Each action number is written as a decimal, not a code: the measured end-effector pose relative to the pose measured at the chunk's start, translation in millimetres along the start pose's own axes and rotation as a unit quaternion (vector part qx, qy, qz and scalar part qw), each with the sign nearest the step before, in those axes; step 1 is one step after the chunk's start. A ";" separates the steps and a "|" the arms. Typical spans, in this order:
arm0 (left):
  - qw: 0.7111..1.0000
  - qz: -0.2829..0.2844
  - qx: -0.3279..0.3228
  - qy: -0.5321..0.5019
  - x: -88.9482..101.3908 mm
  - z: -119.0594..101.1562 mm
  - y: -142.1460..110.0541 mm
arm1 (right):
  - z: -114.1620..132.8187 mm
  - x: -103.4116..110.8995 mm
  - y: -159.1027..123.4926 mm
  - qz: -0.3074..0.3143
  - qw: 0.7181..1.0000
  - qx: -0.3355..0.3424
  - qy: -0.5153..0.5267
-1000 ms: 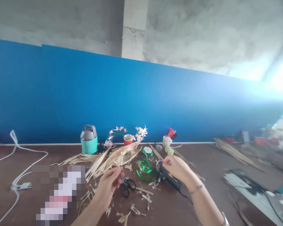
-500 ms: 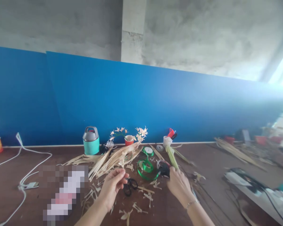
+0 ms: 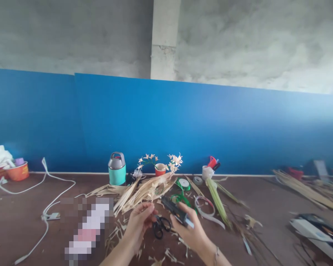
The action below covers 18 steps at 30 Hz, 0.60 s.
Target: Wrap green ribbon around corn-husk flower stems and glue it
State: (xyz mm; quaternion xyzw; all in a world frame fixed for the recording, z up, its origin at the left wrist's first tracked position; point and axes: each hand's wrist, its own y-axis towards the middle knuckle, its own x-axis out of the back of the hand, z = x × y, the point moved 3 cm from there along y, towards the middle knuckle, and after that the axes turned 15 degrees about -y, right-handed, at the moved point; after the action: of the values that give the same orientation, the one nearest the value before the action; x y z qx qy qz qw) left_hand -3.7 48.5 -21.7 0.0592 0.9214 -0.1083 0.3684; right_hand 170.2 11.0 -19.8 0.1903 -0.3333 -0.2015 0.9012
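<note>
My right hand (image 3: 191, 231) is closed round a black glue gun (image 3: 175, 210), its nozzle pointing up and left toward my other hand. My left hand (image 3: 140, 222) pinches a small dried-leaf flower on a thin stem (image 3: 152, 192) between thumb and fingers. Black scissors (image 3: 161, 224) lie on the brown table (image 3: 266, 199) between the two hands. A heap of pale dried leaf strips (image 3: 140, 188) spreads just behind my left hand, with cut scraps around my wrists.
Green ribbon with its spool (image 3: 184, 183), a teal flask (image 3: 117, 169), a red cup of leaf flowers (image 3: 160, 168), tape rolls and a green stalk (image 3: 217, 199) stand further back. White cables (image 3: 48, 207) trail left. Bowls (image 3: 16, 171) sit far left; a device (image 3: 316, 231) right.
My right hand let go of the green stalk, which now lies on the table, picked up the glue gun and brought it toward my left hand. The view swung left.
</note>
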 end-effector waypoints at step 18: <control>0.999 0.001 -0.011 0.034 -3.0 1.8 -3.6 | -4.4 -17.9 -13.7 0.036 0.999 -0.022 0.004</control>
State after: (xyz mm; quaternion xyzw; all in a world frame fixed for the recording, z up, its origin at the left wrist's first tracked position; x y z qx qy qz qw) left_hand -1.0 44.6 -20.4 0.0602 0.9346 -0.0960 0.3372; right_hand 157.4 9.0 -38.8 0.1592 -0.3315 -0.1752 0.9133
